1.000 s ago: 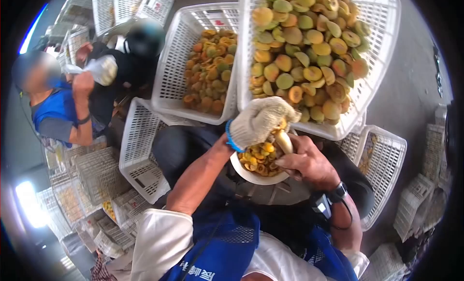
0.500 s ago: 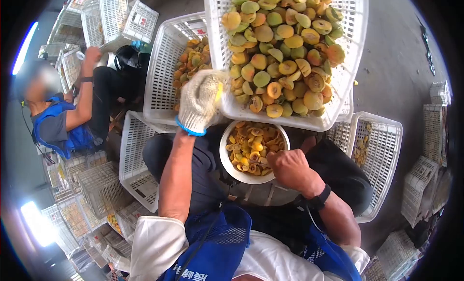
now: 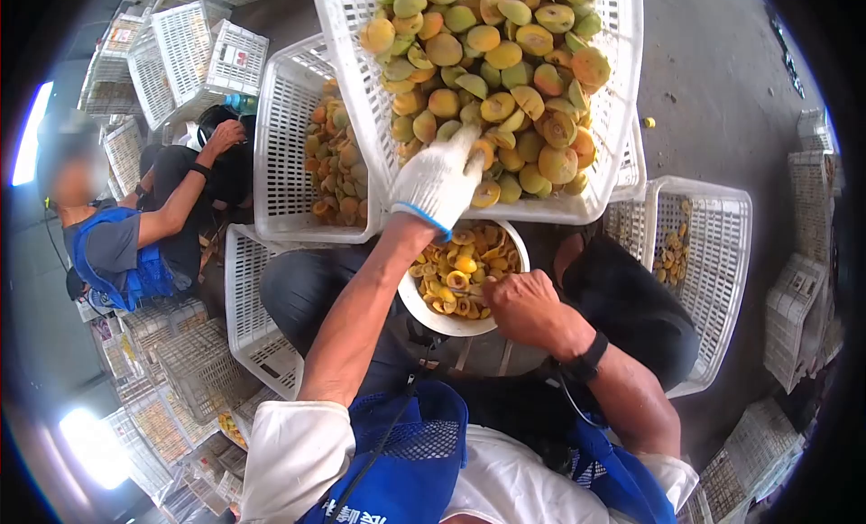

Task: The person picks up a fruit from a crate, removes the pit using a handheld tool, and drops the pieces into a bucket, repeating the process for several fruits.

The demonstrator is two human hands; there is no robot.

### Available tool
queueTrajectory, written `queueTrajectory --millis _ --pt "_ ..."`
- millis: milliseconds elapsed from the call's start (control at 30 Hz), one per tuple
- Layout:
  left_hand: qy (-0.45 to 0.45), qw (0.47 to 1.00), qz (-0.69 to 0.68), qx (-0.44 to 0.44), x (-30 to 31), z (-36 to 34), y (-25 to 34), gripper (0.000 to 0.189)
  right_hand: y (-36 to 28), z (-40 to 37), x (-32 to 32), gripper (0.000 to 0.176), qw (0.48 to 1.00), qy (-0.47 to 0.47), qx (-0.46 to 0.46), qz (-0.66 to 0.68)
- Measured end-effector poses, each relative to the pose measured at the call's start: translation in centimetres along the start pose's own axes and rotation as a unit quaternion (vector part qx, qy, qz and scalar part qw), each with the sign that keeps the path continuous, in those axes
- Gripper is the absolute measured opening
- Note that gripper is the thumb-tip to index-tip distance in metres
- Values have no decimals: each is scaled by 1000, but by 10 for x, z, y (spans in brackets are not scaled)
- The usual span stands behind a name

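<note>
Yellow-green fruit halves (image 3: 505,82) are filling much of a white crate (image 3: 622,136) at far centre, and the gloved left hand (image 3: 442,172) is touching the ones near its near left corner. Its fingers are stretching out among them with the thumb standing apart on the right; whether they are gripping a fruit I cannot tell. The bare right hand (image 3: 532,312) is curling loosely over the right part of a white bowl (image 3: 424,314), and its turned-down fingers are hiding whatever they may be grasping. Orange cut pieces (image 3: 446,276) are lying inside the bowl, which is sitting between the person's knees. The white crate's near edge is standing just beyond the bowl, leaving little space between them, while grey floor (image 3: 695,100) is showing beyond its right side. The left forearm is slanting forward and rightward, its wrist passing above that near edge; the right forearm is angling in from the near right, a dark band (image 3: 591,355) circling its wrist. A second crate (image 3: 280,136) of fruit is standing at far left, a third (image 3: 722,271) with some pieces is standing to the right, and another person (image 3: 135,226) is sitting farther left, near stacked crates (image 3: 194,362).
</note>
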State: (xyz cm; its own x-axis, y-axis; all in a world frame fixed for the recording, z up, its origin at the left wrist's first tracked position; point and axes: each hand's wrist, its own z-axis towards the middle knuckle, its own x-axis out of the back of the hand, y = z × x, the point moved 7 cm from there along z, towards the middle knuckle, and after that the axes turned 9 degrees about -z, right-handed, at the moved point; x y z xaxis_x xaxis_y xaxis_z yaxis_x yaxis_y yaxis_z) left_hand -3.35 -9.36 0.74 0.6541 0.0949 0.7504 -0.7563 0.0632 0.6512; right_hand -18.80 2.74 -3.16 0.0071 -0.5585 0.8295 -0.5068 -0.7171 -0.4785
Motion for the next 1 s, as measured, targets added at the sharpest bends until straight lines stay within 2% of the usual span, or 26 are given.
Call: queueTrajectory --millis 67,167,200,267,333,367,400,433,567,633,667,700,767,800,833,900,933,967,1000 --pt "-8 994 77 73 -12 4 -5 37 -1 -5 -15 12 998 -35 3 -45" --pt "31 990 107 85 -21 -3 -5 38 1 4 -12 14 999 -36 4 -21" --pt "97 990 97 35 -22 -3 -5 34 1 7 -3 15 999 -24 -14 -25" --pt "89 990 91 54 -30 -5 -6 32 1 7 2 16 999 -11 -37 -28" --pt "95 989 80 76 -28 -8 0 25 -6 6 7 16 1000 21 11 -1" --pt "128 990 57 35 -33 -11 -4 25 -3 7 8 16 1000 -2 -1 -3" --pt "127 989 61 53 -31 -13 -2 23 0 6 12 16 1000 -21 -6 -5" --pt "101 988 53 107 -31 -13 -7 27 3 5 22 17 1000 -9 7 -8" --pt "99 991 49 71 -34 -17 0 27 43 -9 66 13 982 151 -110 26" --pt "112 989 -49 79 -38 -16 -13 27 38 -11 108 14 947 215 -180 158" --pt "109 978 -125 126 -29 -15 -17 28 46 -8 101 20 940 182 -202 207" --pt "115 978 -125 125 -21 -14 -18 28 47 -6 98 20 941 183 -199 203" --pt "209 938 -267 69 4 -14 -21 33 35 4 96 26 969 194 -101 114" --pt "173 942 -270 101 9 -14 -29 34 27 8 99 29 969 197 -82 120" --pt "183 941 -268 99 23 -15 -35 34 23 13 100 29 971 198 -74 115" --pt "100 914 -373 128 31 -13 -42 30 29 17 111 27 920 265 -159 240" --pt "105 899 -408 121 34 -13 -42 26 30 22 119 23 884 271 -173 339" --pt "82 875 -451 154 42 -16 -33 27 44 21 114 23 873 299 -205 326" --pt "90 872 -466 122 47 -18 -26 27 45 29 119 24 864 316 -186 346"
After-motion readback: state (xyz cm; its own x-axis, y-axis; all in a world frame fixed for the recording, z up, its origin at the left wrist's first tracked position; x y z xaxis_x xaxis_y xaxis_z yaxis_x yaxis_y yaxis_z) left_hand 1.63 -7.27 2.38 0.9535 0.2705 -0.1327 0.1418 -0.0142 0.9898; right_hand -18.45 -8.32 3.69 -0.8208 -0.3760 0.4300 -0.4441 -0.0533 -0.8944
